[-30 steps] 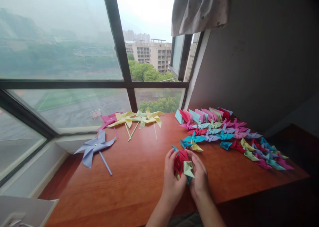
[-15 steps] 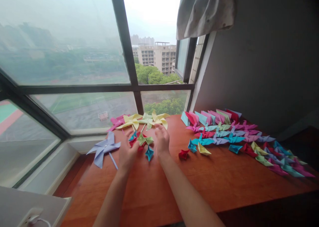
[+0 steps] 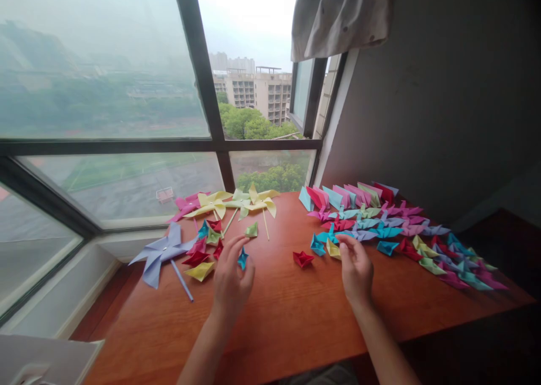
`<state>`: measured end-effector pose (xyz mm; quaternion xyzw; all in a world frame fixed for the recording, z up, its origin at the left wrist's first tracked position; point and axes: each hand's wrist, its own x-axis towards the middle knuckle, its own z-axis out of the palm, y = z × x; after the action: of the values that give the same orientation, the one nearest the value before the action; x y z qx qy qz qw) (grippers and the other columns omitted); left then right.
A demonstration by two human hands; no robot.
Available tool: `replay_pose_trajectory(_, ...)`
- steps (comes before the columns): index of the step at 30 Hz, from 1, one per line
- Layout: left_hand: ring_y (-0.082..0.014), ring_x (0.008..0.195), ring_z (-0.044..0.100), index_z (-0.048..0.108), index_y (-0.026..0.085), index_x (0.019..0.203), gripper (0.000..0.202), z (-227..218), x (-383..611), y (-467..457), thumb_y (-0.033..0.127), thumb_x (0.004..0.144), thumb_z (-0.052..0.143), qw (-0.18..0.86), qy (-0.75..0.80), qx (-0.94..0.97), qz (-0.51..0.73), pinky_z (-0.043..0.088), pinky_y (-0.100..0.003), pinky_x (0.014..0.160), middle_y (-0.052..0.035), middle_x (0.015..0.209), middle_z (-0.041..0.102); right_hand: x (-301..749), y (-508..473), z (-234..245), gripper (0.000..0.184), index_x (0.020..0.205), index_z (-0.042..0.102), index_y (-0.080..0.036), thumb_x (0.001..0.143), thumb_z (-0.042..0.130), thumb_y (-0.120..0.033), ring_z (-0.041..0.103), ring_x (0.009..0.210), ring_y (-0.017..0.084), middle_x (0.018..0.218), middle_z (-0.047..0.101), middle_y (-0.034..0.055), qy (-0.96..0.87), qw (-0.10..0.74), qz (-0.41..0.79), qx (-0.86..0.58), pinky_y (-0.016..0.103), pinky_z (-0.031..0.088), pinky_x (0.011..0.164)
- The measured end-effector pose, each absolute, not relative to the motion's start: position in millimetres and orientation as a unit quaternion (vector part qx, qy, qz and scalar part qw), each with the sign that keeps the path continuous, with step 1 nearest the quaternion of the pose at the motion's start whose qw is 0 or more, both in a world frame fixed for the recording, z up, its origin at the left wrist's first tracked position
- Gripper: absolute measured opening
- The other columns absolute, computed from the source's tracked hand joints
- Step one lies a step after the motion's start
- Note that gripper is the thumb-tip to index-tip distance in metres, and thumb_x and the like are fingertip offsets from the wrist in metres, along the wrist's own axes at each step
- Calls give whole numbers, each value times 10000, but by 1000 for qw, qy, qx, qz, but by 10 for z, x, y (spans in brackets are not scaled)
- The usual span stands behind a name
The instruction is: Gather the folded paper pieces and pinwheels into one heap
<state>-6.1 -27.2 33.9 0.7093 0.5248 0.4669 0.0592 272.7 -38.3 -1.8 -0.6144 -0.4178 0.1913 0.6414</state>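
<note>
My left hand hovers over the wooden table, fingers apart, with a small blue folded paper piece at its fingertips; I cannot tell if it grips it. Left of it lies a loose pile of folded paper pieces in red, pink, yellow and green. My right hand reaches toward a yellow folded piece and a blue folded piece, fingers curled, holding nothing visible. A red folded piece lies between the hands.
Rows of several coloured folded pieces cover the table's right side. A lavender pinwheel and pink and yellow pinwheels lie by the window. A grey wall stands on the right.
The handful of folded pieces that both hands held now lies in a pile at the left. My right hand has moved right toward the rows; my left hand drew back from the pile.
</note>
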Motion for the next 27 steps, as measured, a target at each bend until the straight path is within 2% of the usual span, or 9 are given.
replay_pose_trajectory(4, -265, 1251, 538, 510, 230, 1295, 396, 237, 295, -339, 236, 899, 515, 135, 493, 758, 406, 449, -441, 1046, -118, 1337, 558, 3069, -435, -195, 368, 1060, 675, -179, 849, 539, -449, 634, 1043, 274, 1126, 687, 124, -436, 590, 163, -660, 424, 493, 938)
replay_pose_trajectory(8, -295, 1297, 506, 442, 239, 1394, 570, 67, 633, -373, 261, 845, 593, 199, 476, 790, 330, 440, -470, 1060, -142, 1432, 477, 3118, -427, -305, 389, 1105, 671, -183, 855, 533, -446, 623, 1087, 275, 1174, 673, 124, -475, 554, 165, -664, 421, 505, 941)
replay_pose_trajectory(14, -345, 1359, 413, 407, 234, 1419, 745, -118, 1038, -286, 213, 727, 681, 216, 454, 817, 283, 375, -545, 1092, -167, 1486, 387, 2974, -356, -330, 359, 1075, 694, -185, 863, 518, -415, 638, 1028, 267, 1136, 680, 129, -531, 520, 121, -658, 412, 516, 915)
replay_pose_trajectory(19, -335, 1357, 401, 420, 220, 1400, 718, -105, 1266, -171, 164, 722, 652, 216, 433, 829, 282, 372, -512, 1100, -158, 1490, 349, 2856, -343, -350, 311, 1060, 693, -198, 875, 499, -355, 642, 991, 262, 1101, 684, 119, -561, 496, 121, -652, 412, 525, 890)
replay_pose_trajectory(27, -250, 1225, 506, 566, 211, 1202, 476, -88, 1322, -175, 35, 765, 504, 241, 401, 816, 340, 438, -407, 1052, -121, 1350, 471, 2660, -433, -397, 295, 1075, 692, -201, 853, 518, -288, 615, 1070, 278, 1137, 681, 121, -578, 493, 115, -640, 440, 490, 967)
